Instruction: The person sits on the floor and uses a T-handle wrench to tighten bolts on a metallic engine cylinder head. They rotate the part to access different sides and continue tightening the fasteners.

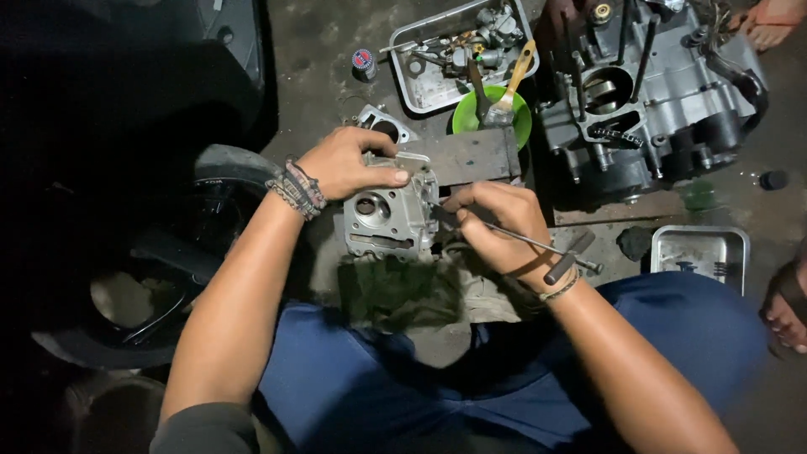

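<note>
A grey metal cylinder head [385, 217] sits on a cloth on the ground between my knees. My left hand [349, 162] lies over its top, fingers curled on the upper edge, holding it steady. My right hand [496, 220] grips a long T-handle wrench [546, 248], whose shaft points into the right side of the cylinder head. The T-bar end sticks out past my right wrist. A flat rusty metal plate [475, 156] lies just behind the head.
An engine block [647, 92] with studs stands at the upper right. A metal tray [433, 84] of carburettor parts and a green bowl [466, 118] with a brush are behind. A smaller tray [702, 252] lies right; another person's foot [786, 315] is at the right edge. A tyre [227, 164] lies left.
</note>
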